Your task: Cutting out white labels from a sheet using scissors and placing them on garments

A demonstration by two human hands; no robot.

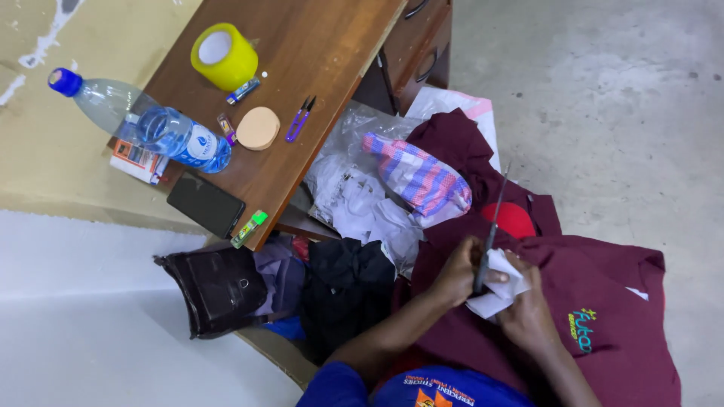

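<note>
Left hand is gripping a pair of scissors, fingers clamped round the handle end, blades pointing up and away from the body. Right hand is pinching a folded piece of white fabric, fingers closed on its lower edge; the scissors are crossing over the fabric's top side, touching it or just above it, cannot tell which. Both hands are working close together, nearly touching.

Directly beneath the fingers a maroon garment is lying spread across the lap, with a small embroidered logo to the right of the right hand. Just beyond the scissor tip, a red round patch is showing on the maroon cloth.

Farther out past the left hand's fingers, a striped pink-and-blue bundle is resting on a clear plastic bag of white cloth. Black fabric and a dark handbag are sitting to the left of the left forearm, on the floor.

Well apart from the fingers, the wooden worktop is carrying a roll of yellow tape, a water bottle on its side, a black phone, a round tan disc and small purple thread snips.
</note>
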